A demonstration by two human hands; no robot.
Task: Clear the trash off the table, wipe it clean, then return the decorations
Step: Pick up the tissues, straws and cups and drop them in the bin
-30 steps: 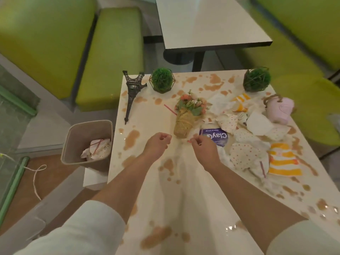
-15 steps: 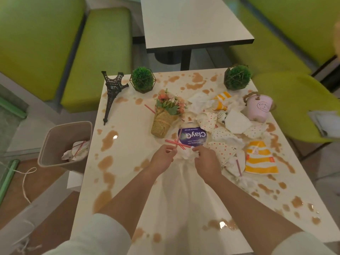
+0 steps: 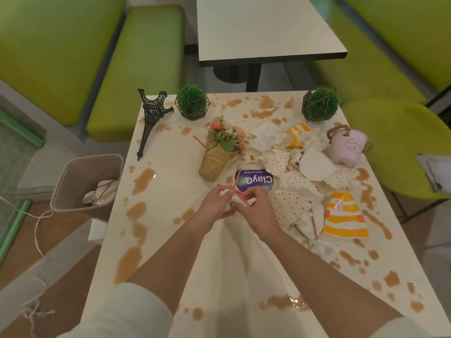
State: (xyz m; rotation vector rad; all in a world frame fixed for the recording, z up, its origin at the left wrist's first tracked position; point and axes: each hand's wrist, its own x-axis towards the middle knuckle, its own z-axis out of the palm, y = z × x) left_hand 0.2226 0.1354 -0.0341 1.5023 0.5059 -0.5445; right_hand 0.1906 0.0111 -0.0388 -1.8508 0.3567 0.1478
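Stained table (image 3: 170, 181) between green benches (image 3: 136, 69). Left hand (image 3: 217, 203) and right hand (image 3: 256, 211) pinch a tissue wad (image 3: 228, 193) with straws (image 3: 240, 196), apparently bundling trash for the bin (image 3: 73, 181) at left. More trash (image 3: 305, 186) lies right; decorations, including a bouquet (image 3: 219, 152), stand behind.

crumpled white tissue (image 3: 228, 200) and red-striped straws (image 3: 240, 195) bunched together above the stained table (image 3: 170, 181).
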